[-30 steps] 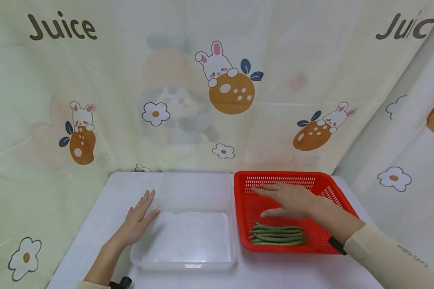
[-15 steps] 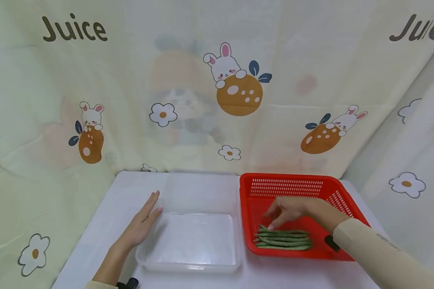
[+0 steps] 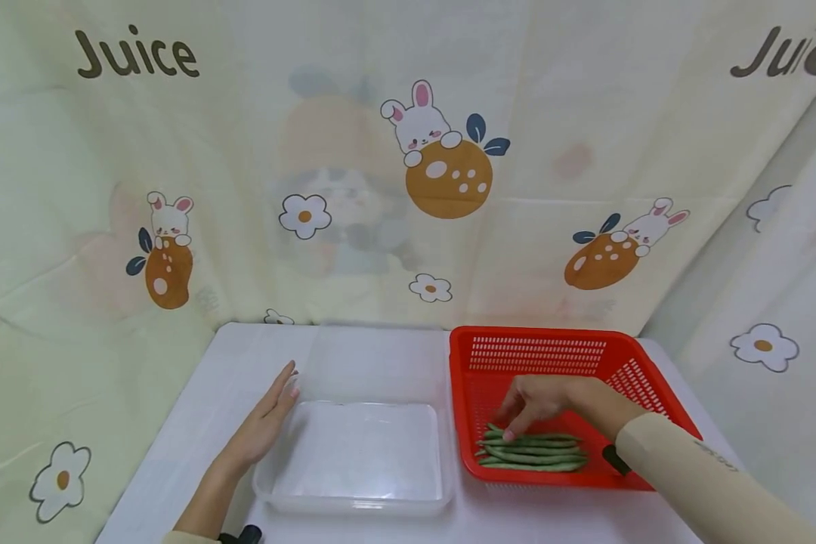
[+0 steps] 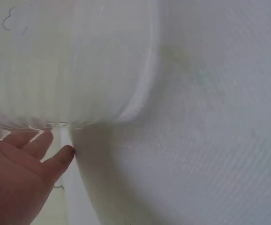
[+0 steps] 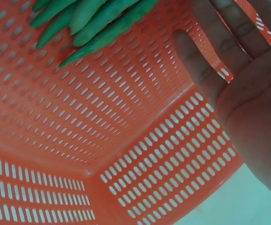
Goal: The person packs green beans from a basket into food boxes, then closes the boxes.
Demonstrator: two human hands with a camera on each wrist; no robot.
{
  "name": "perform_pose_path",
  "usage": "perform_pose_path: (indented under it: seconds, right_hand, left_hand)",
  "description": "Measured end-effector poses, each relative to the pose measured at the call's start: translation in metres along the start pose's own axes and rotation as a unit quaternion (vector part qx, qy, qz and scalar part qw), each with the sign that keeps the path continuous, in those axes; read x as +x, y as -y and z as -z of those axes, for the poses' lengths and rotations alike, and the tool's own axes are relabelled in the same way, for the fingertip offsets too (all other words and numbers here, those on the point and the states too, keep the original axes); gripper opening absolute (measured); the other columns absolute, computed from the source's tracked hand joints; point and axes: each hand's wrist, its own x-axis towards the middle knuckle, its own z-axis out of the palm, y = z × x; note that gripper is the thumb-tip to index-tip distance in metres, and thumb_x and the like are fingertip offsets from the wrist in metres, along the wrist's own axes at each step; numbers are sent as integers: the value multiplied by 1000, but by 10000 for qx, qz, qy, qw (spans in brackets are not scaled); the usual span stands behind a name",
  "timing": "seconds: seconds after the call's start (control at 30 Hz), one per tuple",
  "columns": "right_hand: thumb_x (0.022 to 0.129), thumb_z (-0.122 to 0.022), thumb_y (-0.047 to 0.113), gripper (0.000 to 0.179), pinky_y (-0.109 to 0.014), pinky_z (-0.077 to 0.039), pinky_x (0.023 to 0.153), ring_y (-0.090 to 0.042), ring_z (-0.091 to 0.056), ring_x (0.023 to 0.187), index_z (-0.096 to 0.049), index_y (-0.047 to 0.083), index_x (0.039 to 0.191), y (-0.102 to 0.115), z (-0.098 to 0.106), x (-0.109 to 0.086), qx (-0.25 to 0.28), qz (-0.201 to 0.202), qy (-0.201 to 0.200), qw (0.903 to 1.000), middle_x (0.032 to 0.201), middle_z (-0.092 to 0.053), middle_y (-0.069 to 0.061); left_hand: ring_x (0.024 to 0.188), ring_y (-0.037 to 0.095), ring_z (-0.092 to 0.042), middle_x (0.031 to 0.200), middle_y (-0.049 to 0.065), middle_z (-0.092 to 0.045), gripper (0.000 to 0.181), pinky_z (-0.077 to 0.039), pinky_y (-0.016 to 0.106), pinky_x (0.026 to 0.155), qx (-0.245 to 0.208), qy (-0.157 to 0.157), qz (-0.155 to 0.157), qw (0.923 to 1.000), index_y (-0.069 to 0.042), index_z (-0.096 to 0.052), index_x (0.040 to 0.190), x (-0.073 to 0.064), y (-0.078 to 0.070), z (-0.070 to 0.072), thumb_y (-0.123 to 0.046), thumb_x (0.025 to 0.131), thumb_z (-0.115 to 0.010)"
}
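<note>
Several green beans (image 3: 533,451) lie side by side near the front of a red plastic basket (image 3: 537,336). Over their left ends my right hand (image 3: 544,397) reaches down, thumb and bent fingers pinching at the farthest green bean. In the right wrist view this hand's palm (image 5: 255,98) faces the basket; the bean bundle (image 5: 98,21) shows at the top, and the pinching fingertips are out of frame. To the left, my left hand (image 3: 258,427) rests with straight fingers against the left side of a clear plastic container (image 3: 357,505), its fingers partly behind the wall in the left wrist view.
The basket and container stand side by side on a white table (image 3: 234,363). The container's clear lid (image 3: 381,351) stands up behind it. A printed curtain (image 3: 353,151) hangs at the back and along both sides.
My right hand has lowered into the basket, its spread fingers bending down onto the beans. My left hand stays at the container. The whole view has shifted slightly.
</note>
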Motion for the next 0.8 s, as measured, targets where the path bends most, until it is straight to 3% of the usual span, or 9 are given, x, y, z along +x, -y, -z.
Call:
perform_pose_path:
  seconds: [0.1, 0.2, 0.37, 0.5, 0.8]
  right_hand:
    - [87, -86, 23, 37, -41, -59, 96, -15, -70, 109, -79, 11, 120, 1, 0, 2, -59, 16, 25, 10000, 115, -79, -3]
    - [87, -86, 20, 32, -37, -60, 91, -14, -70, 105, -81, 11, 116, 2, -1, 4, -146, 82, 67, 9998, 112, -80, -3]
    - [85, -87, 13, 25, -30, -56, 76, -11, -64, 84, -83, 11, 110, 2, -3, 7, -132, -14, 13, 9999, 95, -80, -1]
    - [82, -87, 4, 17, -32, -59, 72, -10, -60, 72, -82, 9, 98, 0, -3, 9, -174, -44, -8, 9998, 79, -74, -1]
    - [81, -77, -13, 11, -29, -57, 65, -9, -58, 64, -76, -2, 82, -5, -7, 14, -73, 129, -5, 9999, 73, -75, -9]
  left_hand:
    - [162, 38, 1, 177, 6, -4, 63, -2, 67, 126, -113, 19, 151, 9998, -33, -11, 168, 1, 1, 1, -48, 113, -37]
    - [162, 38, 2, 177, 5, -3, 64, -2, 68, 126, -157, 25, 257, 9995, -35, -10, 168, 1, 2, 2, -51, 112, -37]
    - [163, 36, 1, 177, 4, -5, 62, -3, 66, 127, -205, -34, 261, 9994, -33, -13, 168, 2, 5, 1, -51, 112, -36]
    - [163, 35, -2, 176, 6, -8, 60, -5, 64, 128, -235, -81, 252, 9994, -28, -16, 168, 2, 6, -1, -46, 113, -35]
    - [161, 39, -10, 174, 15, -17, 59, -7, 63, 128, -248, -105, 185, 9995, -22, -18, 168, -1, -1, 0, -40, 114, -34]
